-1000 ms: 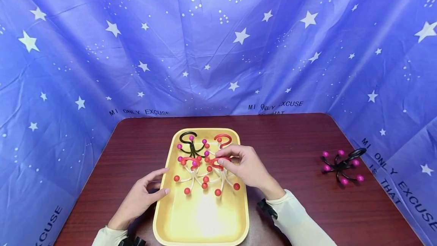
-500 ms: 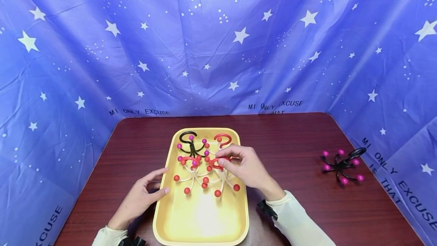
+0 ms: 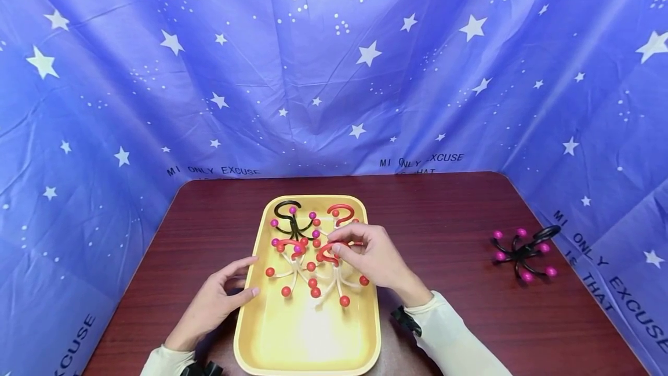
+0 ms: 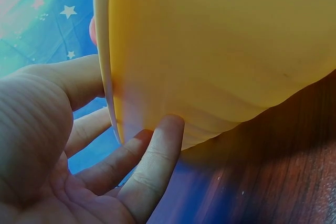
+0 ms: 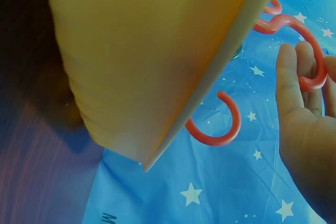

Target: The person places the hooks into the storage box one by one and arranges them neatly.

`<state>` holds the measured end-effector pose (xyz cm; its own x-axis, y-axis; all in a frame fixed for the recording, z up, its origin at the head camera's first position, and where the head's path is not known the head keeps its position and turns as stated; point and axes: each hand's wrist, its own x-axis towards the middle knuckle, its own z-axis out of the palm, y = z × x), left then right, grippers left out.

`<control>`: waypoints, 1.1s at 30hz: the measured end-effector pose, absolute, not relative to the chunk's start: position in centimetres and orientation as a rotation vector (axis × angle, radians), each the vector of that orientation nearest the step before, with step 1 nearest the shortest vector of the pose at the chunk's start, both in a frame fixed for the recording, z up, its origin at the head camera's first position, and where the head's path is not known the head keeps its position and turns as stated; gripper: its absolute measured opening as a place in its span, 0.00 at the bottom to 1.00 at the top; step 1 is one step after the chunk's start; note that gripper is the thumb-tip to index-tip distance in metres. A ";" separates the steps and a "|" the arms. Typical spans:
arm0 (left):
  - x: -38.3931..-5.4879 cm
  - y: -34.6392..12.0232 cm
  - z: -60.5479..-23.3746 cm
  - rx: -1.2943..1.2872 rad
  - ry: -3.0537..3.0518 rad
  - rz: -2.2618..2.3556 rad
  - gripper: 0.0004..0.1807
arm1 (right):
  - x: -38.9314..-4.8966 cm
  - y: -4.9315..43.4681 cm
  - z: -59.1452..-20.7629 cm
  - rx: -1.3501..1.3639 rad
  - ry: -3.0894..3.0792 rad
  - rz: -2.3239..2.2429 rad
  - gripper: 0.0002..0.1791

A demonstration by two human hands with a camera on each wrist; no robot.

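Observation:
My right hand (image 3: 378,257) pinches the red hooked handle (image 5: 313,40) of a figure with pale, splayed legs (image 3: 338,277) tipped with red balls, over the middle of the yellow tray (image 3: 308,341). At the tray's left side, my left hand (image 3: 214,300) holds the edge, fingers against the outer wall in the left wrist view. Just left of the pinched figure stands a like one with a red hook (image 3: 284,243). Behind these, another red hook (image 3: 341,209) and a black figure with magenta balls (image 3: 294,226) stand at the tray's far end.
A second black figure with magenta balls (image 3: 523,254) sits on the dark red-brown table (image 3: 443,213), far to the right of the tray. Blue cloth (image 3: 292,74) with white stars hangs around the table at the back and sides.
The pinched figure's legs have turned and shifted slightly toward the near side of the tray. The left hand and the other figures stay put.

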<state>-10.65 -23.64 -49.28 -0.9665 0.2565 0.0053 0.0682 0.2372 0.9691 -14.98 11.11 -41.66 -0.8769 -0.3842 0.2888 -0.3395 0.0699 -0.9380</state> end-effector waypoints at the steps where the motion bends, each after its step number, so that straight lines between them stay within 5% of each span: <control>1: -10.6 -23.6 -49.3 0.310 2.345 1.825 0.35 | -15.0 11.2 -41.7 -0.766 2.274 -1.973 0.09; 33: -10.7 -23.7 -49.3 0.312 2.343 1.828 0.35 | -15.6 11.8 -42.6 -0.808 2.240 -1.988 0.11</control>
